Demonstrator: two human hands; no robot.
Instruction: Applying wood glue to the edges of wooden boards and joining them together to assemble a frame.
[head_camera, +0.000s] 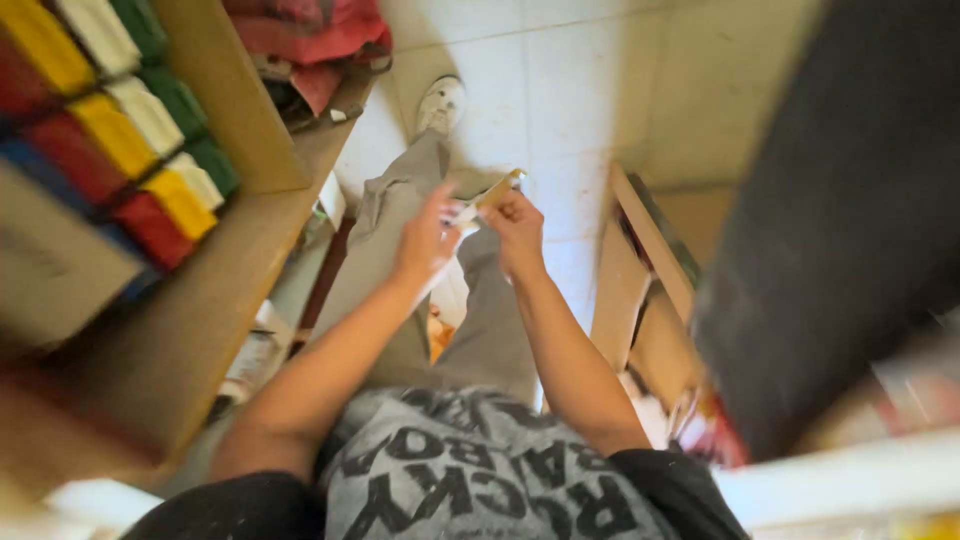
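A pale tiled floor carries most of what shows here. A white shoe stands on it near the top. To the left, a large open cardboard box holds rows of red, yellow, white and green packets. Behind it, red cloth lies heaped. To the right, a smaller open cardboard carton sits on the tiles, its contents blurred.

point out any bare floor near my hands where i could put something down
Bare tile floor lies past the shoe, bordered by the cardboard box at right. Left is crowded: the shelf of coloured packs.
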